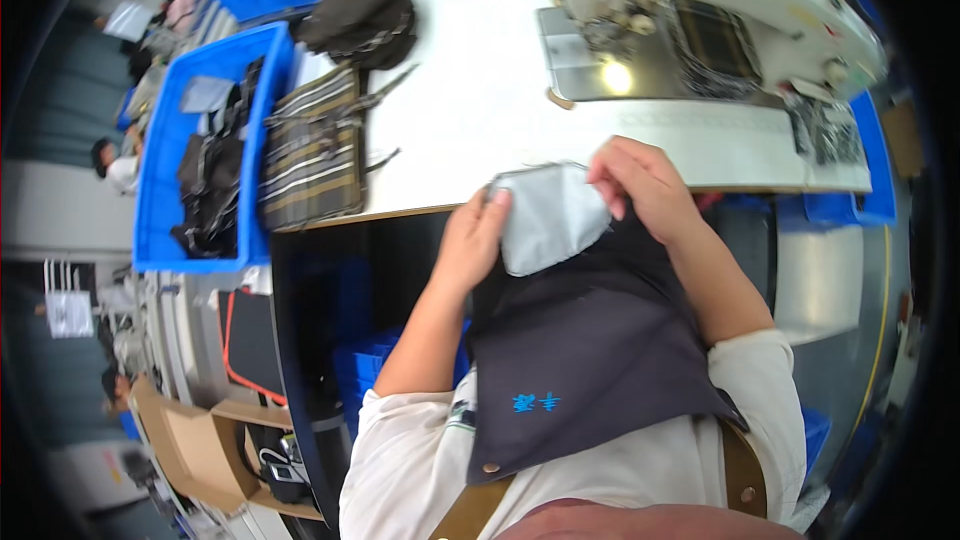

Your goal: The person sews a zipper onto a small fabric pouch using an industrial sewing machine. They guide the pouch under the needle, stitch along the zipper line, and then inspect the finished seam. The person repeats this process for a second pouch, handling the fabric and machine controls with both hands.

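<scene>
A light grey fabric piece (553, 223) with rounded corners and a dark edge is held up above my dark apron (600, 370), just off the near edge of the white table. My left hand (473, 240) grips its left side, thumb lying on top and fingers behind. At the upper right corner, the fingers of my right hand (643, 183) are bent and pinched together on the edge. What lies under the piece is hidden.
A sewing machine (740, 0) with a lit lamp stands on the white table (470, 70); a striped panel (715, 45) lies beside its needle area. Striped fabric pieces (318, 150), a dark fabric bundle (368, 18) and a blue bin (262, 140) sit at left.
</scene>
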The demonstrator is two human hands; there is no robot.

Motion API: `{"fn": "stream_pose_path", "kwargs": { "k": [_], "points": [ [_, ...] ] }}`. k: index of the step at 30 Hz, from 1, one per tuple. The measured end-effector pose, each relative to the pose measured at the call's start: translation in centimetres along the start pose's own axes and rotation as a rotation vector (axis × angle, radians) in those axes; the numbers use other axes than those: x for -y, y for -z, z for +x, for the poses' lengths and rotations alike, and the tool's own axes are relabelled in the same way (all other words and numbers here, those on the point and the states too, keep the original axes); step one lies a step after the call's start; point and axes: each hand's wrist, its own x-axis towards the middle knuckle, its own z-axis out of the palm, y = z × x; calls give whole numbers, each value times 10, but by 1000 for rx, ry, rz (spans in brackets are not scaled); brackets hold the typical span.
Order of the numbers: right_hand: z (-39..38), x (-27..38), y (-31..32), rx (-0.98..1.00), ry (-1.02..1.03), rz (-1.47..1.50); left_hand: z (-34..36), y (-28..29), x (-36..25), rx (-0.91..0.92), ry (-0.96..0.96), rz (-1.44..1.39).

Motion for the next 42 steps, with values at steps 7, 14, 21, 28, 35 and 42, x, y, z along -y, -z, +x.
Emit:
{"fn": "stream_pose_path", "kwargs": {
  "k": [7,14,21,28,35,42],
  "points": [
    [25,-35,35,-39,-6,-86,7,30,-17,7,187,-595],
    [16,-11,-3,243,350,-125,-3,-5,16,263,482,-1363],
    [0,11,-22,379,191,-172,-18,-65,14,519,455,-1300],
    [-4,4,-28,269,65,151,-24,-57,-8,581,402,-1020],
    [-11,12,-31,111,125,61,-10,-58,6,604,422,-1130],
    [-18,9,-35,-98,314,-125,-10,-9,-19,-45,127,-641]
  ]
}}
